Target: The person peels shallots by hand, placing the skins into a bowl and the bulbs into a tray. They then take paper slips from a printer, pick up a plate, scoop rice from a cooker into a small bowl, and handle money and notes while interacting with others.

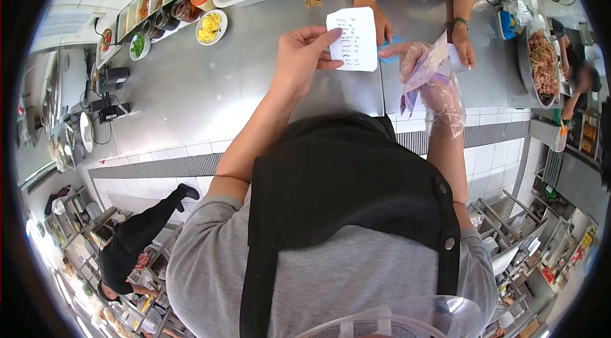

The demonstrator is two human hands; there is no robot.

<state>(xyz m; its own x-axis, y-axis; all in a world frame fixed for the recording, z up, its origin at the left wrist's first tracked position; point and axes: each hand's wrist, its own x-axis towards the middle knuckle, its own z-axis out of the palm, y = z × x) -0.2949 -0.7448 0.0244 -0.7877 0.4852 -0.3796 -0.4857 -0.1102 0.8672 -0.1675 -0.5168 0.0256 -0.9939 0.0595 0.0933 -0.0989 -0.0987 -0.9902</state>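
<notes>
Left hand pinches a handwritten paper slip by its left edge above the steel worktop. Gloved right hand clasps thin packets. Paper looks light, floppy, easily torn.

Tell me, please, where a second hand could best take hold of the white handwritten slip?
Probably by the slip's free lower right corner, coming from the right. The left hand already pinches its left edge, fingertips over the top left corner, so the sheet hangs flat and open. A light pinch on the bare margin should leave the writing uncovered.
</notes>
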